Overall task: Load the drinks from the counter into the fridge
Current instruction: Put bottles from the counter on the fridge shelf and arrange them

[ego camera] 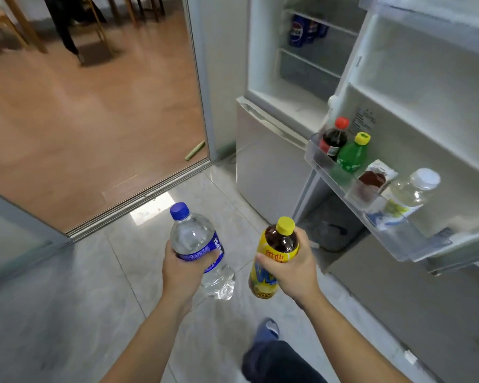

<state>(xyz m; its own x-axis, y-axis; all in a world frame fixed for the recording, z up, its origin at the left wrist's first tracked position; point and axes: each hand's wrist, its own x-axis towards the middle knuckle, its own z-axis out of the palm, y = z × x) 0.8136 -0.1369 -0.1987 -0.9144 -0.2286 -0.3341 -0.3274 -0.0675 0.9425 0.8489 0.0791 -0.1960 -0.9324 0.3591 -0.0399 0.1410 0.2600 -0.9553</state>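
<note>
My left hand (181,268) grips a clear water bottle (197,244) with a blue cap and blue label. My right hand (291,268) grips a yellow-labelled iced tea bottle (277,247) with a yellow cap. Both are held upright over the tiled floor, in front of the open fridge (263,64). The fridge door's lower shelf (382,219) holds a cola bottle (333,138), a green bottle (353,154), a small carton (375,176) and a clear white-capped bottle (411,193). Blue cans (306,30) stand on an inner shelf.
The closed lower freezer door (266,150) is under the open compartment. A sliding-door track (138,200) divides the grey tiles from a wooden floor with chair legs (25,26) far left. My foot in a blue slipper (267,330) is below my hands.
</note>
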